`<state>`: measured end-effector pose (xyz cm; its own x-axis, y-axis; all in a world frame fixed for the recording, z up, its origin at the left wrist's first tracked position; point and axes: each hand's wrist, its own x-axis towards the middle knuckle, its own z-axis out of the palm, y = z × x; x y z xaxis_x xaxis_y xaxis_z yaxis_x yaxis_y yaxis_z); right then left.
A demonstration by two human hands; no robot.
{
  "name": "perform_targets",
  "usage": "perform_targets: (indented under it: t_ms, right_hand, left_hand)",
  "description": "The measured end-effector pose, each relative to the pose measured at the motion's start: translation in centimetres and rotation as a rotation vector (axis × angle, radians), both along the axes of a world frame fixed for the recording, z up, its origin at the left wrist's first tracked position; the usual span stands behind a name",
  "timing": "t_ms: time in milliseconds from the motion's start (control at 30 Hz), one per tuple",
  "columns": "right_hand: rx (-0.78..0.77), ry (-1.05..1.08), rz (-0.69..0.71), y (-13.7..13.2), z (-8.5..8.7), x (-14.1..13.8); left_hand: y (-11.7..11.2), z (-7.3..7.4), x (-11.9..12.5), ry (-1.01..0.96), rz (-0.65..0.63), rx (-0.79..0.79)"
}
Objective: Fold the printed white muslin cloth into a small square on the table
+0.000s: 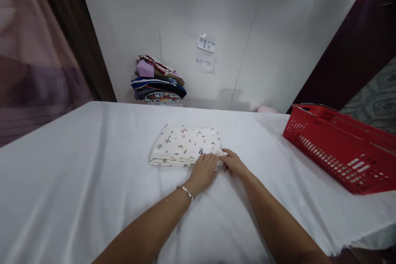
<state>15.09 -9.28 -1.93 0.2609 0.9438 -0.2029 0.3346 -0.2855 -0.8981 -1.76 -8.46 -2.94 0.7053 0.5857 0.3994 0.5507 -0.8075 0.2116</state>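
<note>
A white cloth (188, 142) with small leaf and flower prints lies folded in several layers on the white-covered table (123, 206). My left hand (204, 170), with a bracelet (185, 191) at its wrist, rests flat on the cloth's front edge, right of its middle, fingers stretched out. At the front right corner, my right hand (233, 163) pinches the cloth's edge between thumb and fingers. Some of the right fingertips are hidden under the corner.
A stack of folded fabrics (159, 82) stands against the wall behind the table's far edge. To the right sits a red plastic basket (337, 144) with slotted sides. Two handwritten paper notes (204, 62) are fixed to the wall. A pinkish curtain (40, 57) hangs at the left.
</note>
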Motion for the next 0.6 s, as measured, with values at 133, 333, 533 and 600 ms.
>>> perform_targets:
  t_ms: [133,333,533,600]
  right_hand:
    - [0.048,-0.056,-0.028,2.7,0.4,1.7]
    - [0.159,-0.173,-0.031,9.5,-0.9,3.5]
    - [0.26,-0.216,0.067,13.0,-2.0,4.3]
    - [0.271,-0.229,0.082,13.6,-2.0,4.6]
  left_hand:
    - [0.0,-0.9,-0.1,-0.025,0.018,0.0]
    - [-0.2,-0.2,-0.6,-0.059,-0.003,-0.043]
    - [0.0,-0.1,-0.7,-0.052,-0.025,-0.097]
    - [-0.1,-0.1,-0.7,-0.052,-0.026,-0.116]
